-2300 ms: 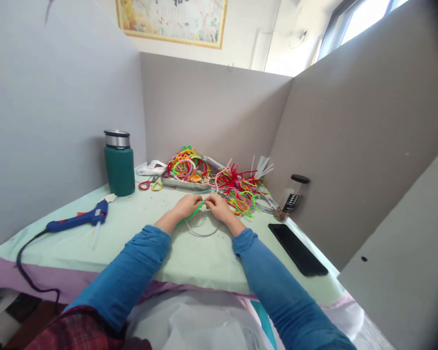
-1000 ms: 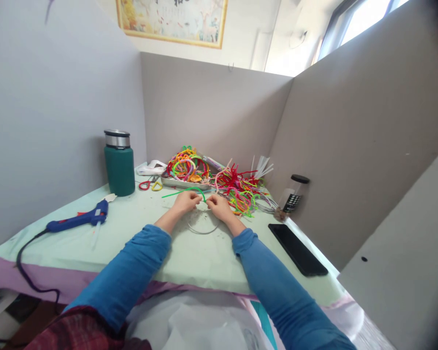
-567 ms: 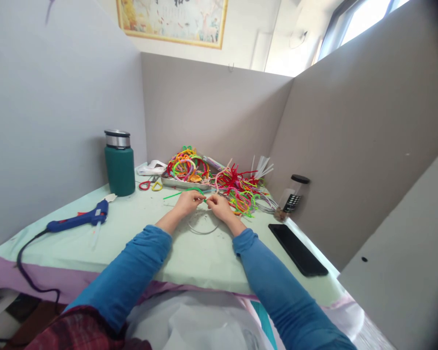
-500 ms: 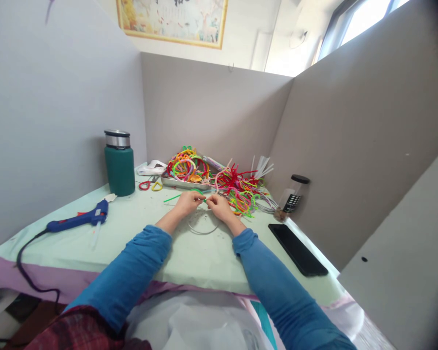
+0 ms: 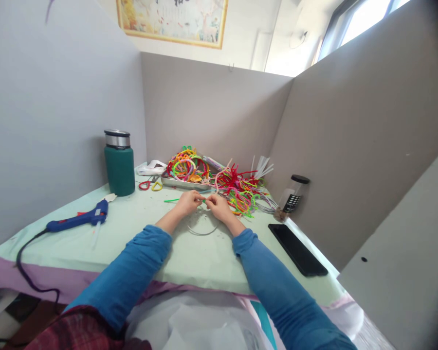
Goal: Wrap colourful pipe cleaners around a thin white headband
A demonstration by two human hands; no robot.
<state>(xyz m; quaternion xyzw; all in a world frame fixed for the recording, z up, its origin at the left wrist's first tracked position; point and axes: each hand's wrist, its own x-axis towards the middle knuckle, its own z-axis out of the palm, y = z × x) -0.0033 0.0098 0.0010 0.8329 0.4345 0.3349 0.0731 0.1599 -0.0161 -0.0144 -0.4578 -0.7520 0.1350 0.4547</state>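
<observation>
Over the middle of the table, my left hand [image 5: 190, 202] and my right hand [image 5: 219, 206] meet with fingertips pinched close together. A thin grey wire hoop [image 5: 202, 234] hangs below them, its lower curve in sight and its top hidden by the fingers; my left hand grips it. A green pipe cleaner [image 5: 171, 201] sticks out past the left hand, and a bit of green shows between the fingertips, where my right hand pinches it. How the pipe cleaner lies on the wire is too small to make out.
Behind the hands lie a metal tray [image 5: 184, 184] of colourful rings and a pile of pipe cleaners [image 5: 237, 182]. Scissors [image 5: 156, 185], a green bottle [image 5: 119, 165] and a blue glue gun [image 5: 78, 219] are left. A jar [image 5: 292, 197] and black phone [image 5: 297, 250] are right.
The green pipe cleaner's loop above my left hand has gone from view, and green now shows between the fingertips. The hands and hoop have barely shifted.
</observation>
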